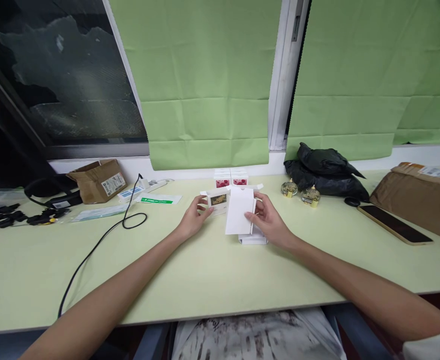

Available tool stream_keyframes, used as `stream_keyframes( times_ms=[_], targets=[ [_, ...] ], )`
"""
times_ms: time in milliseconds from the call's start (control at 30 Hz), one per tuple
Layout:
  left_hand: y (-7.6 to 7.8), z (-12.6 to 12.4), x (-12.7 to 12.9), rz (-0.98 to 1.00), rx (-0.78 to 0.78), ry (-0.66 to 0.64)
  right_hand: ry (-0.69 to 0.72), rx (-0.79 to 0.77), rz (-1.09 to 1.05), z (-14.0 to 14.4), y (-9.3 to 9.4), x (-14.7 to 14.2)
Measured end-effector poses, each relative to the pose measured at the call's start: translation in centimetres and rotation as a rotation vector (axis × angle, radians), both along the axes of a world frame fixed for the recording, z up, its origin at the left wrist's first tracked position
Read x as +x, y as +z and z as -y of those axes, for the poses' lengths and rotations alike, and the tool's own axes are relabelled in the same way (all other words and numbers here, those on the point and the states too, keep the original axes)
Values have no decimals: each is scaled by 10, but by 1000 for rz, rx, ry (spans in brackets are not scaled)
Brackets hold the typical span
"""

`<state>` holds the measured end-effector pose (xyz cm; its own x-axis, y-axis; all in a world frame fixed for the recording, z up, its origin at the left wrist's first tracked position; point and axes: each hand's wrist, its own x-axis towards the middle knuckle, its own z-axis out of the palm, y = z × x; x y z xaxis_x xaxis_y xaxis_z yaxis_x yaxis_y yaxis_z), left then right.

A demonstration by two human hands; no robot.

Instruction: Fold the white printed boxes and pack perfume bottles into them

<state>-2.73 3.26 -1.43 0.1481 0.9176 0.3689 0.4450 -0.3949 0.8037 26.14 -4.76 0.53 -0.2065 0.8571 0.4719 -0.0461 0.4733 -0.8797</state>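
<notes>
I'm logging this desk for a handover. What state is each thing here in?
White box: upright, top flaps open, held by both hands.
Left hand: on the box's left side.
Right hand: gripping the box's right side.
Phone: flat, screen dark.
Two small bottles: upright, capped.
Black bag: crumpled.
Brown box: open.
Blinds: lowered.
</notes>
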Motion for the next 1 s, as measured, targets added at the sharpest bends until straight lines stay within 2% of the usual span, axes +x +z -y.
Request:
stream_keyframes(
  times_ms=[300, 400, 533, 600, 767, 1000],
  targets=[
    [20, 19, 10, -31, 29, 6, 4, -2, 46, 5, 2, -1],
    [28, 28, 7, -111, 147, 0, -48, 38, 54, 6, 5, 2],
    [35, 37, -1, -301, 456, -2, -169, 124, 26, 9, 11, 5],
    [37, 42, -3, -357, 553, -35, -231, 188, -8, 12, 15, 4],
    [38, 54, 0, -413, 627, -128, -347, 323, -51, 17, 17, 4],
    [39, 65, 8, -417, 659, -215, -343, 350, 38, 18, 12, 4]
  ],
)
